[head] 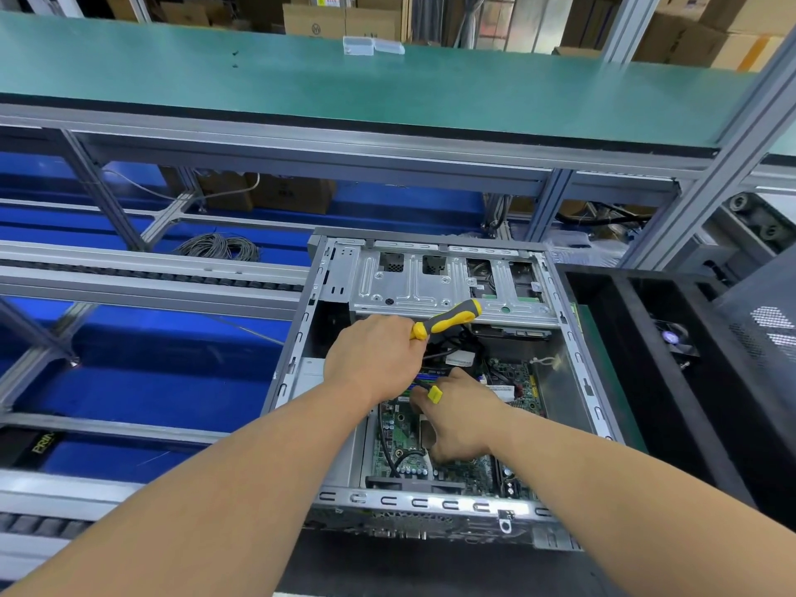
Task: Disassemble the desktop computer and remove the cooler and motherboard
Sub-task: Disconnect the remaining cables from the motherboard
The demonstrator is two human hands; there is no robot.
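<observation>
Motherboard low in the opened case — left hand clasps the screwdriver, right hand pinches a yellow plug — pull it straight, without yanking its wires.

Your two bare forearms show no sleeves, and your left hand and right hand wear no gloves.
</observation>
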